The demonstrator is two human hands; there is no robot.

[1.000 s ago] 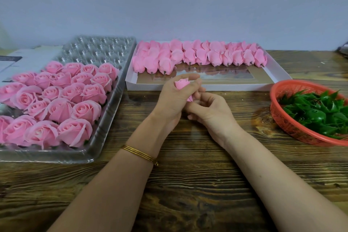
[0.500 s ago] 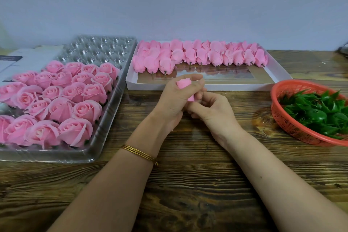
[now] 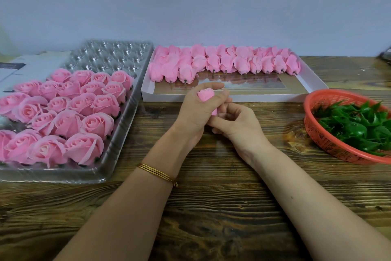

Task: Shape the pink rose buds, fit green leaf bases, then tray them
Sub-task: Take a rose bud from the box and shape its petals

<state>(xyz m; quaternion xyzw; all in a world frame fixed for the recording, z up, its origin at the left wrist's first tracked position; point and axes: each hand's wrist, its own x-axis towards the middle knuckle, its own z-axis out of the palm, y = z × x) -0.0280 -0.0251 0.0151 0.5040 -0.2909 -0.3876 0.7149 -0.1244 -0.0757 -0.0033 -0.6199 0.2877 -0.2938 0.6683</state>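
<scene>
At table centre, the left hand (image 3: 196,110) still curls round the bud (image 3: 205,94), the right hand (image 3: 237,121) pinching its base. Only the bud has turned slightly, so shaping continues; leaves (image 3: 355,131) lie untouched at right.

My forearms are bare. Thin gold bangles (image 3: 157,173), stacked close together, circle the wrist of my left hand (image 3: 194,112).
</scene>
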